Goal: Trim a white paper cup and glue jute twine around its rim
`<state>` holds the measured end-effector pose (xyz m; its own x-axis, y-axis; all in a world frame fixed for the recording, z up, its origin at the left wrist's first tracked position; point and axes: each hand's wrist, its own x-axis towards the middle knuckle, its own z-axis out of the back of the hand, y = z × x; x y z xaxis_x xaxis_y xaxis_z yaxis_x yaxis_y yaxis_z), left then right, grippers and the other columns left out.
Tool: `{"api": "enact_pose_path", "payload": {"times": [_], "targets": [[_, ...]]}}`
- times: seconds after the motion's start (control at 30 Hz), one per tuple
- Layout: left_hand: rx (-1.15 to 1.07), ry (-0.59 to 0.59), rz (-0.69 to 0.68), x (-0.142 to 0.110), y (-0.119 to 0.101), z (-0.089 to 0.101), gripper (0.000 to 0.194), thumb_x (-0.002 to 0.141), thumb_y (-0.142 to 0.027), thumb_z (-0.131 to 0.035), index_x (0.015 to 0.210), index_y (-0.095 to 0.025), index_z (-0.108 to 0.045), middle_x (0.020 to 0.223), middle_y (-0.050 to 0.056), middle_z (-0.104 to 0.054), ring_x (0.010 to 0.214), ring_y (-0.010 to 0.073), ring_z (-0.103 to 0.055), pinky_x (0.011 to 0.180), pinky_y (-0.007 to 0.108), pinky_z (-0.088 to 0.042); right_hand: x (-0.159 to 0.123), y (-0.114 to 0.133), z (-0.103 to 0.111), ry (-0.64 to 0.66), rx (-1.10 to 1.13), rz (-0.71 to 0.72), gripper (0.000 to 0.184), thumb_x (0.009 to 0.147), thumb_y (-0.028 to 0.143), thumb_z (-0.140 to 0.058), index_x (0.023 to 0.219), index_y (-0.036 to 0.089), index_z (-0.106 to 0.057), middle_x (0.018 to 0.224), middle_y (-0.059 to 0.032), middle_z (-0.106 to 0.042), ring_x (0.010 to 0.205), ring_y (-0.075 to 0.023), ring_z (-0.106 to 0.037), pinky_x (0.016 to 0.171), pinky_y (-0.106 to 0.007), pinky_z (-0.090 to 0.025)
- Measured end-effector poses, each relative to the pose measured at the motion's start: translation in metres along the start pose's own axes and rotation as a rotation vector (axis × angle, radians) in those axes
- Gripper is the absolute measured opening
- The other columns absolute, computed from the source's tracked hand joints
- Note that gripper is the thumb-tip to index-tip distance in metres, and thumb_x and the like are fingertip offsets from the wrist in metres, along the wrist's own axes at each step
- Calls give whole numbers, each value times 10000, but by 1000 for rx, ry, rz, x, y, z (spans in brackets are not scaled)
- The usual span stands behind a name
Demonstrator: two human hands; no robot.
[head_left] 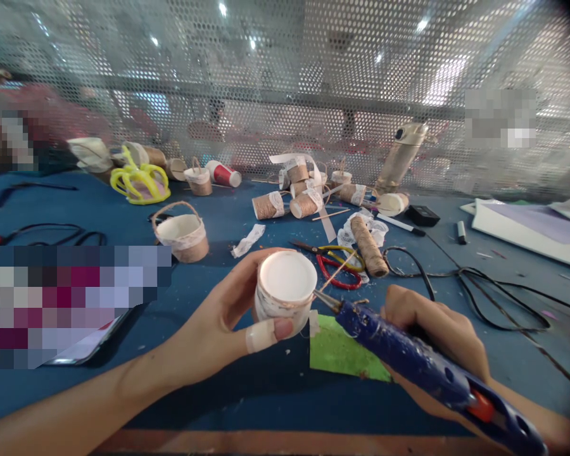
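Observation:
My left hand (218,329) is closed around a small white paper cup (285,282), held with its flat bottom toward the camera; a bandage wraps the thumb. My right hand (432,329) grips a blue hot glue gun (422,364), whose metal nozzle touches the cup's right side near the rim. A green paper scrap (342,351) lies on the blue table (218,386) under the gun. A small basket made from a cup with a twine handle (180,234) stands behind my left hand.
Red-and-yellow scissors (335,266) and a twine spool (368,247) lie behind the cup. Several twine-wrapped cups (304,202), a yellow crown-shaped piece (140,180), a black cable (479,285) and white sheets (527,228) are spread around. A perforated metal screen (285,82) closes the back.

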<state>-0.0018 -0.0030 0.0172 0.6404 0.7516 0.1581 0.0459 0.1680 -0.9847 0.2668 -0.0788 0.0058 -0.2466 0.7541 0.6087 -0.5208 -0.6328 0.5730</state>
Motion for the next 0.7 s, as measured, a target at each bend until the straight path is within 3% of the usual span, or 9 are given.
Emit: {"api": "enact_pose_path", "payload": {"times": [0.23, 0.37, 0.47, 0.57, 0.7], "targets": [[-33, 21, 1, 0, -1, 0, 565, 861, -289, -739, 1348, -401, -476, 1355, 16, -570, 1274, 289, -522, 1039, 389, -437, 2, 5, -1, -11, -62, -63, 276, 802, 75, -601, 746, 244, -389, 656, 49, -428, 550, -111, -404, 493, -243, -315], [-98, 54, 18, 2, -3, -1, 543, 839, -287, -767, 1309, -406, -522, 1311, -4, -601, 1224, 253, -550, 1014, 357, -445, 7, 7, 0, -194, -90, -169, 246, 783, 106, -633, 723, 248, -442, 607, 63, -451, 476, -100, -386, 445, -235, -343], [-169, 79, 57, 4, -3, -4, 502, 832, -289, -777, 1270, -393, -555, 1258, -11, -636, 1174, 225, -575, 993, 342, -455, 13, 6, -2, -328, -75, -201, 175, 816, 163, -672, 775, 248, -525, 742, 30, -597, 598, -123, -560, 564, -242, -476], [-240, 83, 86, 6, -2, -8, 497, 817, -267, -795, 1247, -380, -572, 1219, -20, -660, 1150, 205, -587, 985, 328, -459, 19, 3, -7, -278, 38, -175, 204, 788, 210, -751, 856, 253, -564, 998, -6, -674, 838, -177, -671, 762, -287, -551], [-290, 99, 113, 8, 0, -14, 478, 819, -267, -793, 1238, -357, -581, 1231, -12, -662, 1154, 207, -589, 997, 342, -462, 22, 2, -16, -168, 270, -124, 313, 746, 154, -809, 922, 266, -576, 1051, 5, -703, 969, -189, -687, 854, -292, -562]]}}
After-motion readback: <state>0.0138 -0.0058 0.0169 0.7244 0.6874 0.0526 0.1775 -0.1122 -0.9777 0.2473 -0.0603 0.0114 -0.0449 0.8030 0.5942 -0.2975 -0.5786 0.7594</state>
